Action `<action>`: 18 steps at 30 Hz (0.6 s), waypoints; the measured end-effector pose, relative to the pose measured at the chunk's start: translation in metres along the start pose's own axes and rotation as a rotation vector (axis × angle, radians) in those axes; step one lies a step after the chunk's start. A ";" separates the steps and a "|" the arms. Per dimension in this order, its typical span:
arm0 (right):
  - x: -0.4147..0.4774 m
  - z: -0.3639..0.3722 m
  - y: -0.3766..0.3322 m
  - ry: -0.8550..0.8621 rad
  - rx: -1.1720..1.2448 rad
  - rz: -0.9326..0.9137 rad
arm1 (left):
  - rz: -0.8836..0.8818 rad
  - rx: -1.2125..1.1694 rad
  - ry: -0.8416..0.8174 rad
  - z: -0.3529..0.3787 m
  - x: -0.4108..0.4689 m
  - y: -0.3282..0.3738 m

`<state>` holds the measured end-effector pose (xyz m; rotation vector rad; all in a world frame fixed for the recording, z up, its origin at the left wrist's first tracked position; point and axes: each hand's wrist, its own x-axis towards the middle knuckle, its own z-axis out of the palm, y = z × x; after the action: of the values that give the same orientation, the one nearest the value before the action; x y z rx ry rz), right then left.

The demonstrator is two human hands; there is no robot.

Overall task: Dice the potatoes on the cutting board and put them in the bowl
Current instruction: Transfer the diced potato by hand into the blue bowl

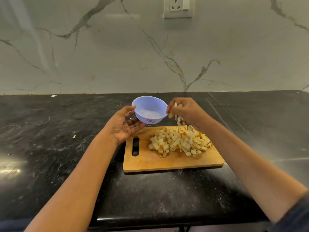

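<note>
A pile of diced potato [180, 142] lies on the right half of a wooden cutting board [143, 162] with a handle slot at its left. My left hand [124, 125] holds a pale blue bowl [148, 108] tilted toward me, above the board's far left corner, thumb on the rim and fingers under the base. Only a few bits show in the bowl's bottom. My right hand [187, 113] grips a handful of potato cubes right beside the bowl's right rim, above the pile. A few cubes are dropping from it toward the board.
The board sits on a black stone counter [50, 148] near its front edge. A marble wall runs behind, with a socket plate [178, 7] at the top. Small scraps [74, 136] lie on the counter to the left.
</note>
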<state>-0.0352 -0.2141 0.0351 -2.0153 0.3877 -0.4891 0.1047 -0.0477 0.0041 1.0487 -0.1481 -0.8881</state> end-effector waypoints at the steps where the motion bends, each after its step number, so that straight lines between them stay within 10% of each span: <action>1: 0.008 -0.001 -0.008 0.021 0.086 0.009 | -0.008 0.009 -0.004 0.000 0.001 -0.001; 18: 0.056 0.030 -0.040 -0.153 0.015 -0.027 | -0.097 0.032 -0.079 0.003 0.001 -0.003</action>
<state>0.0305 -0.1988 0.0674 -2.0306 0.2621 -0.3503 0.1021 -0.0505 0.0029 1.0583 -0.1791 -1.0184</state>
